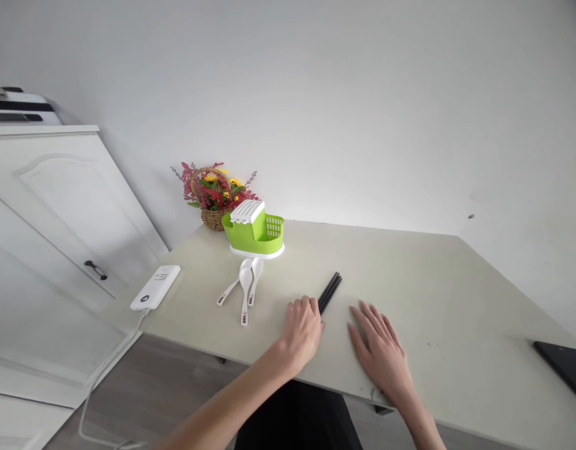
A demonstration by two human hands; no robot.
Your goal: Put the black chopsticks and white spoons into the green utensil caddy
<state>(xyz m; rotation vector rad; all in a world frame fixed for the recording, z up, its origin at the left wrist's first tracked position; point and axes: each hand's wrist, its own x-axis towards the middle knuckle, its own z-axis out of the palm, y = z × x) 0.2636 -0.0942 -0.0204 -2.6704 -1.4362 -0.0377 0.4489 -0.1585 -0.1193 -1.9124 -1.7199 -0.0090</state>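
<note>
My left hand (303,328) is closed around the near end of a bundle of black chopsticks (330,292), low over the table; their far ends point away to the right. Flat on the table to the right rests my right hand (382,347), fingers apart and nothing in it. Three white spoons (245,284) lie fanned out left of the chopsticks, their bowls towards the back. Just behind them stands a green utensil holder (242,236) with a white slotted top, a white base and an open basket side.
Behind the holder is a wicker basket of artificial flowers (214,219). A white power bank (155,287) with a cable lies at the table's left edge, beside a white cabinet (77,212). A black phone-like object (564,369) sits at the far right of the table (438,287).
</note>
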